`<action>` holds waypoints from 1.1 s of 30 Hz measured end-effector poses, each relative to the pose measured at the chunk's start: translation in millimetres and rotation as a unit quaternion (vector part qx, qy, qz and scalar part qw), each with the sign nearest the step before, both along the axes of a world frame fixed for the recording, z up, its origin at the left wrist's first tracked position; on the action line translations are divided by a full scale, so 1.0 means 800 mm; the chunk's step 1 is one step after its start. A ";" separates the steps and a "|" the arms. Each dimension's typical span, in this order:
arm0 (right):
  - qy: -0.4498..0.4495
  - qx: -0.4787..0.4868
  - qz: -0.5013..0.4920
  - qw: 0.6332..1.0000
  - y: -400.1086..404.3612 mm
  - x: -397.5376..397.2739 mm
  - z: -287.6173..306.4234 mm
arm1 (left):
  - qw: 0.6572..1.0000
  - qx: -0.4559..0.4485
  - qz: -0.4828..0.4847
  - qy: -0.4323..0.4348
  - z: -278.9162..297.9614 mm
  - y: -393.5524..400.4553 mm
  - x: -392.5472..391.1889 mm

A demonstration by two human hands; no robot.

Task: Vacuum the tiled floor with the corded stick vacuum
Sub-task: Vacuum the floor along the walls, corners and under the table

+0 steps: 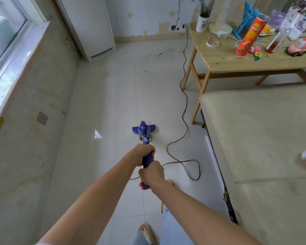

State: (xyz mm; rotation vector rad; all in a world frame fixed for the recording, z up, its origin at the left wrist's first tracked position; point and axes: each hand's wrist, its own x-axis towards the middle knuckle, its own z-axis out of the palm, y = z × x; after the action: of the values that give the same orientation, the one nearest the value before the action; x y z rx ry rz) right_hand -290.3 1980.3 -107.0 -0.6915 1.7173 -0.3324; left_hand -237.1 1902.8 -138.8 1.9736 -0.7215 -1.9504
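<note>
A blue corded stick vacuum (143,132) stands on the pale tiled floor (113,96) in front of me, its flat head on the tiles. My left hand (145,153) grips the blue handle higher up the stick. My right hand (151,174) grips the handle's end just below it. The black cord (184,110) runs from the handle, loops on the floor to the right, then goes up along the table leg to a wall socket (179,28). A patch of dark dirt marks (159,55) lies on the tiles near the far wall.
A beige sofa (263,138) fills the right side. A wooden table (237,57) with a crisp tube, toys and a vase stands at the back right. A white cabinet (94,27) stands at the back. The window wall runs along the left. My feet are below.
</note>
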 end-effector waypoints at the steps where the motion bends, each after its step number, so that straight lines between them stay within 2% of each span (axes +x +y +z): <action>1: 0.004 0.000 0.008 1.000 -0.017 -0.002 -0.005 | 1.000 -0.002 0.006 -0.003 -0.006 -0.017 -0.001; 6: 0.025 0.009 0.055 0.998 -0.108 -0.031 -0.030 | 0.999 0.000 0.044 -0.024 -0.030 -0.104 -0.024; 17: 0.060 0.018 0.111 0.992 -0.289 -0.103 -0.073 | 0.995 0.015 0.100 0.004 -0.055 -0.273 -0.086; 26: 0.061 0.011 0.126 0.990 -0.299 -0.106 -0.063 | 0.994 0.017 0.108 0.018 -0.050 -0.283 -0.087; 33: 0.036 0.026 0.100 0.994 -0.235 -0.068 -0.003 | 0.998 0.038 0.052 0.022 -0.010 -0.222 -0.047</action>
State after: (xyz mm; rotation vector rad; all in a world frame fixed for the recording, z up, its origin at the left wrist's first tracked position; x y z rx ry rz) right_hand -344.9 1792.4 -109.6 -0.8384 1.7005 -0.1232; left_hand -274.8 1725.2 -146.6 1.9627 -0.5311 -1.9802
